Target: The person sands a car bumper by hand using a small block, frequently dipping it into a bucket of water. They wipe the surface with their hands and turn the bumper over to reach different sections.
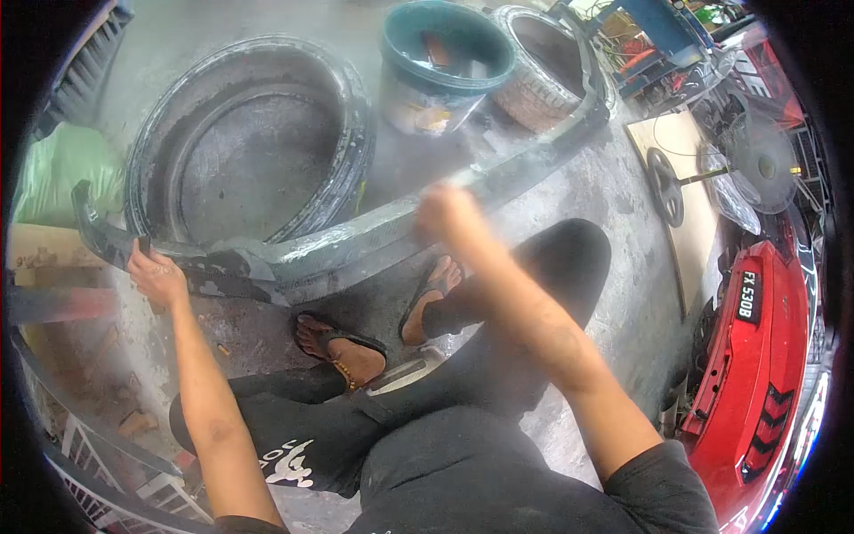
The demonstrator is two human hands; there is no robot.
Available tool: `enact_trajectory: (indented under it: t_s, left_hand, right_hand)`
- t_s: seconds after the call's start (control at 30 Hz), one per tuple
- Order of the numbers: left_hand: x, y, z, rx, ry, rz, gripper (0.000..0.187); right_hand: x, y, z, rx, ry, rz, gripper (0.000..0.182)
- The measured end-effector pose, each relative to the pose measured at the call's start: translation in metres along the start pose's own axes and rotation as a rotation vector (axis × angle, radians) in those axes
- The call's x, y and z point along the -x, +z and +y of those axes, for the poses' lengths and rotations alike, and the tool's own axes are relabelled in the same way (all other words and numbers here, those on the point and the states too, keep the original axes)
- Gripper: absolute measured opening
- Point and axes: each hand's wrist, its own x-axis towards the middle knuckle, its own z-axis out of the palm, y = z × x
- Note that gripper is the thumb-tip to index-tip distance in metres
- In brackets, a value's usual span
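The long grey bumper strip (356, 236) lies across the concrete floor (614, 214) in front of your sandalled feet, curving from lower left up to the right past a tyre (258, 133) and a teal bucket (445, 62). Your left hand (156, 276) has its fingers clamped on the strip's left end. Your right hand (449, 214) hovers over the middle, blurred, so you cannot tell its fingers' state.
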Motion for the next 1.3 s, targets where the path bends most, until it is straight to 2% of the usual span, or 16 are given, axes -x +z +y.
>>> enact_trajectory:
  t_s: [0.07, 0.13, 0.17, 0.2, 0.23, 0.3, 0.33, 0.4, 0.43, 0.53, 0.63, 0.77, 0.9, 1.03, 1.17, 1.3]
  left_hand:
    - [0.001, 0.005, -0.009, 0.03, 0.062, 0.016, 0.043]
    - [0.002, 0.009, -0.012, 0.042, 0.068, -0.002, 0.042]
    - [0.002, 0.011, -0.016, 0.033, 0.054, -0.011, 0.041]
    - [0.001, 0.01, -0.014, 0.005, 0.057, -0.01, 0.041]
    - [-0.001, 0.008, -0.015, -0.004, 0.054, 0.001, 0.041]
    - [0.0, 0.008, -0.011, 0.021, 0.043, 0.003, 0.041]
    - [-0.001, 0.007, -0.008, 0.014, 0.012, -0.018, 0.042]
    - [-0.002, 0.007, -0.006, -0.001, 0.009, -0.007, 0.043]
    - [-0.001, 0.004, -0.004, -0.009, 0.005, -0.008, 0.043]
    - [0.002, -0.003, 0.002, -0.009, 0.005, -0.034, 0.048]
    - [0.0, -0.001, 0.003, 0.044, -0.02, -0.07, 0.05]
    - [-0.003, -0.01, 0.008, 0.075, -0.04, -0.125, 0.05]
    - [-0.025, -0.009, 0.009, 0.072, -0.073, -0.087, 0.048]
    - [-0.054, 0.007, 0.004, 0.138, 0.016, -0.06, 0.046]
    - [-0.072, 0.02, 0.007, 0.098, 0.068, -0.142, 0.04]
    - [-0.08, 0.017, -0.001, 0.081, 0.162, -0.11, 0.036]
  right_hand:
    - [0.01, 0.016, -0.046, -0.336, 0.128, -0.142, 0.011]
    - [0.007, 0.02, -0.019, -0.193, -0.085, -0.112, 0.01]
    - [0.005, 0.011, -0.005, -0.023, -0.118, -0.058, 0.012]
    - [0.007, -0.012, -0.01, 0.092, -0.062, 0.075, 0.019]
    - [-0.004, -0.021, 0.014, 0.236, -0.013, 0.102, 0.031]
    - [-0.007, -0.042, 0.018, 0.184, 0.042, 0.106, 0.044]
    - [-0.005, -0.045, 0.014, 0.179, 0.038, 0.106, 0.044]
    - [-0.008, -0.047, 0.0, 0.235, 0.046, -0.068, 0.076]
    - [-0.011, -0.05, -0.007, 0.229, 0.029, -0.074, 0.076]
    - [-0.026, -0.051, -0.008, 0.546, -0.27, -0.33, 0.125]
    - [-0.05, -0.044, 0.01, 0.607, -0.217, -0.637, 0.122]
    - [-0.046, -0.053, -0.001, 0.614, -0.359, -0.551, 0.118]
    - [-0.048, -0.058, -0.026, 0.6, -0.365, -0.521, 0.114]
    - [-0.063, -0.063, -0.047, 0.583, -0.365, -0.469, 0.112]
    - [-0.076, -0.043, -0.028, 0.56, -0.363, -0.452, 0.111]
    - [-0.073, -0.041, -0.021, 0.497, -0.392, -0.436, 0.11]
